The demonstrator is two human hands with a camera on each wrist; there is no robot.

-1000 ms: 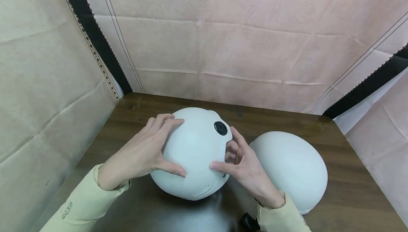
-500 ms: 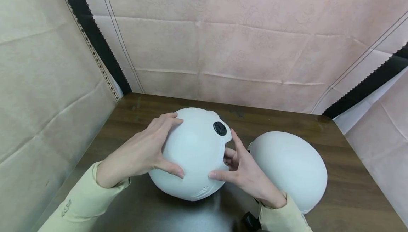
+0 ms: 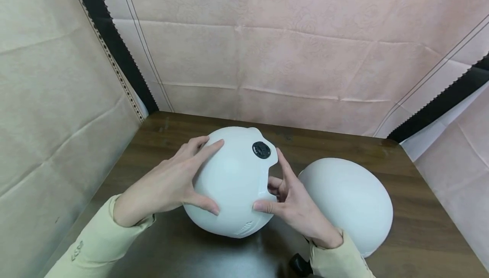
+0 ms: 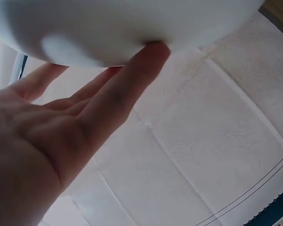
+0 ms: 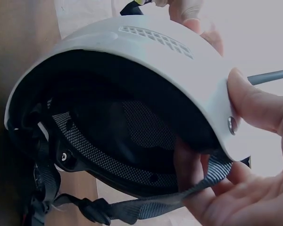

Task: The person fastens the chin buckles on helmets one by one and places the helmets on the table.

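Observation:
A white helmet with a black round vent near one edge is held between both hands. My left hand rests spread on the left of its shell, fingers mostly straight; in the left wrist view the fingertips touch the shell while the palm stays off it. My right hand grips the helmet's rim, thumb outside and other fingers inside. In the right wrist view the black lining shows, with a black chin strap passing across the right fingers and hanging below.
A second white dome-shaped shell sits right of the right hand on the brown wooden table. A black object lies beside the right sleeve. Pale cloth walls stand behind and at the sides.
The helmet has turned and tipped slightly, so its black vent has shifted a little left and up. Both hands stay on it in nearly the same places.

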